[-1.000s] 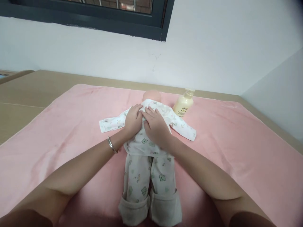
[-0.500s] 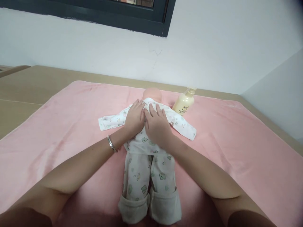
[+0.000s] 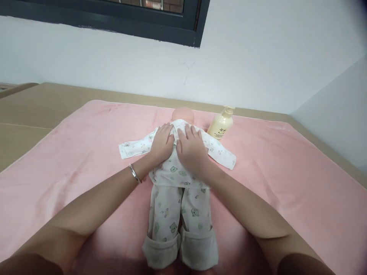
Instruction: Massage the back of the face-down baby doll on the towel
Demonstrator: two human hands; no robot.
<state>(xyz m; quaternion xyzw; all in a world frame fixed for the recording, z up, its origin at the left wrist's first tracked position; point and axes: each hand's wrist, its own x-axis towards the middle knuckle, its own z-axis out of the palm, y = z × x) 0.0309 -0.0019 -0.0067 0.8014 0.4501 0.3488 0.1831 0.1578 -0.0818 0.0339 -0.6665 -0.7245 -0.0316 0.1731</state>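
A baby doll [image 3: 182, 114] lies stretched out with its head toward the wall. It wears a white printed top [image 3: 176, 176] and matching trousers [image 3: 168, 214] with turned-up cuffs. My left hand [image 3: 163, 144] rests flat on the left side of the upper body, fingers extended. Opposite it, my right hand [image 3: 191, 149] lies flat on the right side, its fingers slightly spread. Neither hand grasps anything. The doll's sleeves reach out to both sides, and its face cannot be seen.
A pink blanket [image 3: 94, 164] is spread under the doll on a wooden table [image 3: 25, 107]. Close to the right shoulder stands a cream pump bottle [image 3: 220, 125]. Behind are a white wall [image 3: 243, 57] and a dark window frame [image 3: 160, 32].
My hands have parted slightly on the upper body, leaving a small gap between them. The whole view has shifted a little.
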